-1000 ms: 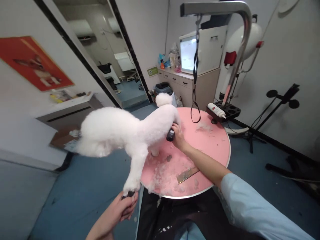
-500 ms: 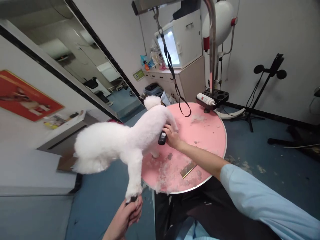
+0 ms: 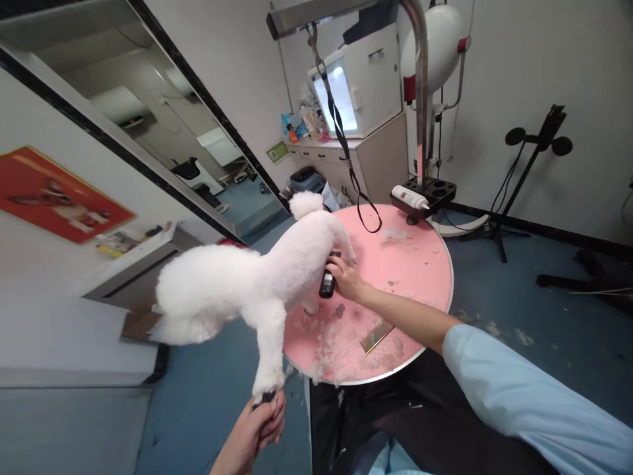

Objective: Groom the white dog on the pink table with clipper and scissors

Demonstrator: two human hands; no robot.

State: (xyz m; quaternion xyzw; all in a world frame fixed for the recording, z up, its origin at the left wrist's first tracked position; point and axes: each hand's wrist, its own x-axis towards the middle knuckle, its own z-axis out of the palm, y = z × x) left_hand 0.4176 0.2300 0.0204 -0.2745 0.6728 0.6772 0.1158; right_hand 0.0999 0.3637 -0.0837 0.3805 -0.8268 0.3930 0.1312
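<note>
A fluffy white dog (image 3: 291, 260) stands on the round pink table (image 3: 415, 264), its head toward the left and its pompom tail toward the back. My left hand (image 3: 262, 425) is closed around the dark paw of a front leg, beyond the table's edge. In my right hand (image 3: 346, 277) is a black clipper (image 3: 327, 282), held beside the dog's belly near a hind leg. The clipper's far end is partly hidden by my fingers and the dog. A metal comb (image 3: 376, 336) lies on the table among loose tufts of fur.
A black loop leash (image 3: 353, 171) hangs from the metal arm (image 3: 321, 14) over the table. At the table's back edge, a black holder (image 3: 435, 190) carries a white bottle (image 3: 409, 197). A black stand (image 3: 517, 191) is on the floor at right.
The view has shifted slightly, moving the scene a little to the right. The clipper in my right hand tilts slightly differently beside the belly. My left hand keeps its hold on the paw.
</note>
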